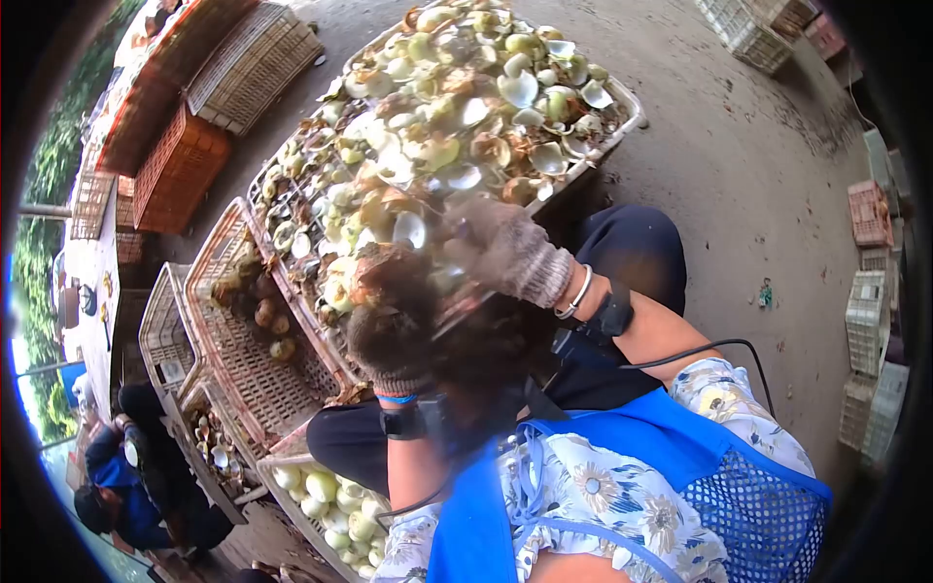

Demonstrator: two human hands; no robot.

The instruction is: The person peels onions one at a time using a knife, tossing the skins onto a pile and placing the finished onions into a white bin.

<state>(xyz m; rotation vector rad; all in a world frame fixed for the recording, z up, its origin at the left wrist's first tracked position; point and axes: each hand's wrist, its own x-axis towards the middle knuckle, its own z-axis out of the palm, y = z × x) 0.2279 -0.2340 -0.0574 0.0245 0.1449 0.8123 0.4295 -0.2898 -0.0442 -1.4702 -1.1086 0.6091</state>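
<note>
A large crate (632,121) is heaped with onion peelings, cut onion shells and some onions (525,44). My right hand (501,248), in a grey knitted glove, is over the crate's near edge; its fingers are smeared. My left hand (389,340), gloved and dark, is at the near left edge of the heap, just below a brownish onion (384,267). Blur hides the fingers of both hands and anything in them.
On the left a pinkish crate (301,394) holds several unpeeled onions (272,316). Peeled onions (335,510) fill a crate at the lower left. Another person (146,476) sits at far left. Orange (180,175) and white crates (255,66) stand upper left, more crates (865,311) at right.
</note>
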